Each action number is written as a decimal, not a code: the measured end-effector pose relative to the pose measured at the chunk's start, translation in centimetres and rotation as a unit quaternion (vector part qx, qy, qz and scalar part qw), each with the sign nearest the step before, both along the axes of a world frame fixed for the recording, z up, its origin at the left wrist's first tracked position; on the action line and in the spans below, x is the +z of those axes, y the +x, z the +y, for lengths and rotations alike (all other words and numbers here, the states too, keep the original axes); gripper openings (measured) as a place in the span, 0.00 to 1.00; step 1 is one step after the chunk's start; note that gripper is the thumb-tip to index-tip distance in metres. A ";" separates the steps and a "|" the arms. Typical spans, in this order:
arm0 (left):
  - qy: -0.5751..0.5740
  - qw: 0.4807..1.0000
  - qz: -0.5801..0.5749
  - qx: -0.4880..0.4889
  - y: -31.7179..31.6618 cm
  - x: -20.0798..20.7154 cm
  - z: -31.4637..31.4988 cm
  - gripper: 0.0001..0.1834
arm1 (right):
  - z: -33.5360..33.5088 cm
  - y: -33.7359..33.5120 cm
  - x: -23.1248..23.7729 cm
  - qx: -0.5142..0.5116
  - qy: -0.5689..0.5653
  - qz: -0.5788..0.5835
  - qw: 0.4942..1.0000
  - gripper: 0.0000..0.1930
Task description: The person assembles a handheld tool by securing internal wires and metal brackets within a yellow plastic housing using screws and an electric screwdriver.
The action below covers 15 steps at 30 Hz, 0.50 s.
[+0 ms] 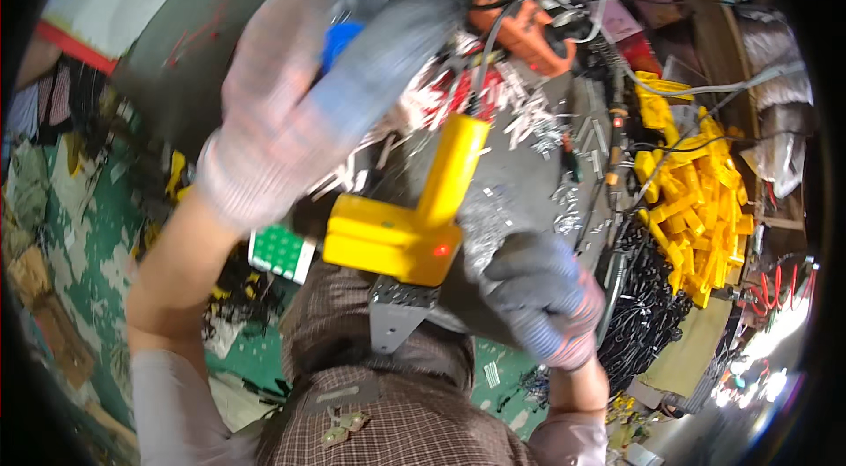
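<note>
My left hand [300,87], in a grey-and-white work glove, is raised over the workbench, blurred by motion. Its thumb and fingers come together toward the top; whatever lies between their tips is hidden. Something blue [340,45] shows in the gap behind the thumb. My right hand [546,299], gloved too, has its fingers curled at the bench's near edge, beside small clear and shiny bits [489,215]. Anything in it is too small to make out. Between the hands stands a yellow plastic device [401,237] with an upright handle and a red light, above a perforated grey metal bracket [401,321].
An orange tool [529,30] lies among cables at the back. White and red small parts [502,96] are scattered on the bench. To the right are piled yellow plastic pieces [696,202] and black cables [648,316]. A green-and-white card [280,253] is at left.
</note>
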<state>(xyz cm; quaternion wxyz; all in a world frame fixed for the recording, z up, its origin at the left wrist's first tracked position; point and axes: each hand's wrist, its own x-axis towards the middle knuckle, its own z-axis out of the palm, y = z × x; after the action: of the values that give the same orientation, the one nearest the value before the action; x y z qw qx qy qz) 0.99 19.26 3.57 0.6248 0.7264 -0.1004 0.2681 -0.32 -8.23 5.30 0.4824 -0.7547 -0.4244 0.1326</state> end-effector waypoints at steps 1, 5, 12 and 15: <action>0.159 0.985 -0.048 0.046 2.8 1.2 -0.3 0.30 | -0.7 -0.8 -0.1 -0.016 -0.016 -0.023 0.999 0.08; 0.453 0.883 0.015 0.122 11.3 3.2 -5.3 0.30 | -4.3 -4.2 0.2 -0.121 -0.059 -0.051 0.990 0.09; -0.271 0.898 0.321 -0.132 14.0 2.9 -6.7 0.11 | -10.7 -4.3 -0.7 -0.343 -0.014 0.144 0.928 0.08; -0.334 0.896 0.221 -0.191 10.4 6.5 -4.8 0.10 | -14.6 0.9 -2.2 -0.389 -0.057 0.045 0.918 0.09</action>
<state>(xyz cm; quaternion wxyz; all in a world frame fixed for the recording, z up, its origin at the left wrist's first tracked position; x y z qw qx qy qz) 11.44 14.51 10.06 0.8760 0.4823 -0.0012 -0.0065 0.56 -22.79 3.11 0.4708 -0.8797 -0.0666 -0.0078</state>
